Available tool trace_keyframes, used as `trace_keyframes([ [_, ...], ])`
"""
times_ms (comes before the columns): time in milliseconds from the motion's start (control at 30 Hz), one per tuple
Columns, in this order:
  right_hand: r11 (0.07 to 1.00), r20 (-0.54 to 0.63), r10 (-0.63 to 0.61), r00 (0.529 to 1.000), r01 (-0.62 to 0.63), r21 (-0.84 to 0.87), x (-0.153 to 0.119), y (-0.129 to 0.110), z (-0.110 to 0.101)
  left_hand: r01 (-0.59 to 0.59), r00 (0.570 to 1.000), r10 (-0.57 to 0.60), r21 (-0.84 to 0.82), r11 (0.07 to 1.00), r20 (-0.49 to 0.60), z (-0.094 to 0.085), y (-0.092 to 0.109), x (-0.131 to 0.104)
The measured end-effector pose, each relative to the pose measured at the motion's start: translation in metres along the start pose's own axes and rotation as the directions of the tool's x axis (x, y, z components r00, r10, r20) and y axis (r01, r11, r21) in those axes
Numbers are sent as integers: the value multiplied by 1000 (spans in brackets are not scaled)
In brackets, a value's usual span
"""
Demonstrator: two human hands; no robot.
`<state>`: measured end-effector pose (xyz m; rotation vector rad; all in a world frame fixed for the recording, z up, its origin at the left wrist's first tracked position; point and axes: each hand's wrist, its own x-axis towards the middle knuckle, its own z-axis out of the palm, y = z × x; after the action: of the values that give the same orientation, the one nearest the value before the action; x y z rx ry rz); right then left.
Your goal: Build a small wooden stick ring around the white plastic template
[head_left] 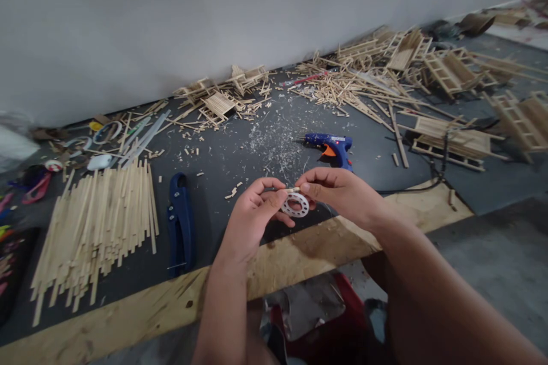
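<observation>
Just above the table's near edge, my left hand [262, 205] and my right hand [338, 189] meet with closed fingers. A short wooden stick piece [292, 189] spans the gap between their fingertips, pinched at both ends. Below it, a white ring with holes around it [303, 211] hangs upright at my left fingers, which appear to hold it too; part of it is hidden. Beyond my right hand lies a blue glue gun [338, 147] with an orange trigger. A blue hand cutter [180, 222] rests to the left of my left hand.
Many thin wooden sticks [100, 222] are spread at the left. Small wooden models [454, 137] and loose offcuts [338, 88] pile up along the wall and at the right. A black cord [411, 189] runs rightward. Light wood [158, 311] edges the table.
</observation>
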<state>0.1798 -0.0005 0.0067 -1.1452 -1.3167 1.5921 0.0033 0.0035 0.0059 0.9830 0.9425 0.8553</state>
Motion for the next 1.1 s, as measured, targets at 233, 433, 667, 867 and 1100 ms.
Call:
trace_keyframes([
  [233, 1000, -34, -7, 999, 6, -12, 1, 1, 1, 15, 1000, -15, 43, 999, -8, -2, -2, 1],
  [433, 998, -45, -10, 999, 7, -55, 2, 2, 0, 20, 1000, -20, 64, 998, -4, -1, -3, 2],
  [667, 997, -27, 25, 999, -27, -70, 2, 0, 0, 21, 1000, -21, 67, 998, -6, -1, -3, 2],
  [867, 998, 18, 64, 998, -64, 0, 2, -1, -1, 31, 999, -30, 61, 998, -18, 0, -2, 2],
  [1100, 997, 9, 67, 998, -67, 27, 2, -1, 0, 36, 999, -34, 84, 996, -34, -1, -3, 2],
])
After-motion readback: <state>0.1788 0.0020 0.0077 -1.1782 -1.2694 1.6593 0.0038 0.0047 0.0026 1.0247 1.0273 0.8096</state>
